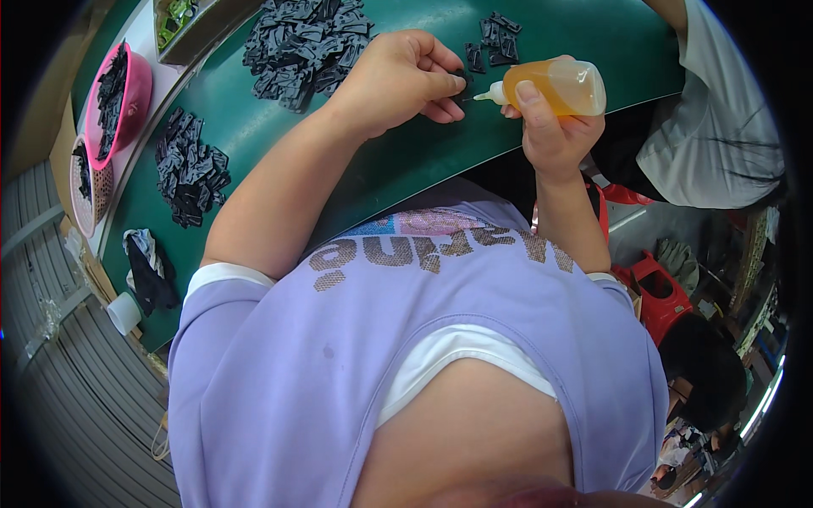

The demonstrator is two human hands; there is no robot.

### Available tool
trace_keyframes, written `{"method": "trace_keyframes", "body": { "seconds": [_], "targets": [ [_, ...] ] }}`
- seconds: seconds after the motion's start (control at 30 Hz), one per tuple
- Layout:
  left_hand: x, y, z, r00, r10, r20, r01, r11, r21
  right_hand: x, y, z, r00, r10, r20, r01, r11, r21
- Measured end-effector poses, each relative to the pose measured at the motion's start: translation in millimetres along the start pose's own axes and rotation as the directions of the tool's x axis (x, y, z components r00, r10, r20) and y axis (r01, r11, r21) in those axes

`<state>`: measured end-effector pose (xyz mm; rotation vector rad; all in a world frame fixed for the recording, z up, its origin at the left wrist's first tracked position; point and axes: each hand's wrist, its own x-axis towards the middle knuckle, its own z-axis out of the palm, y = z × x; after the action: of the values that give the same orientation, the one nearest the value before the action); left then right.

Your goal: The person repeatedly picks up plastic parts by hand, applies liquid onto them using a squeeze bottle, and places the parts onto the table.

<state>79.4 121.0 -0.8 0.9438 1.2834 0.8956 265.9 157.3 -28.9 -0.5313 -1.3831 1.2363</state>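
My left hand (406, 78) pinches a small black plastic part (462, 78) over the green table, most of it hidden by my fingers. In my right hand (555, 140) is a clear squeeze bottle (561, 87) of amber liquid, tipped on its side. Its thin nozzle points left, close to the part in my left fingers; whether the tip touches it I cannot tell. Just beyond the two hands lies a little group of black parts (498, 41). A large heap of similar parts (301, 51) spreads beside my left wrist.
A smaller heap of black parts (190, 169) lies left on the green table (373, 173). Past it stand a pink basket (135, 97) of black pieces and a tray (203, 38) with green items. A dark cloth (151, 275) and white cup (124, 313) sit at the left edge. Another person's sleeve (716, 127) is at right.
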Motion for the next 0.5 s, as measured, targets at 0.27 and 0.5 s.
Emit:
{"method": "trace_keyframes", "body": {
  "seconds": [0.27,0.5],
  "targets": [
    [0.6,1.1,1.3,1.0,-0.009,-0.004,0.009,1.0,0.009,-0.3,0.6,0.8,1.0,0.004,-0.003,-0.004,1.0,-0.003],
    [0.6,1.8,1.1,1.0,-0.013,-0.004,0.013,1.0,0.014,0.1,3.8,-1.2,0.999,-0.032,0.043,0.034,0.998,-0.047]
  ]
}}
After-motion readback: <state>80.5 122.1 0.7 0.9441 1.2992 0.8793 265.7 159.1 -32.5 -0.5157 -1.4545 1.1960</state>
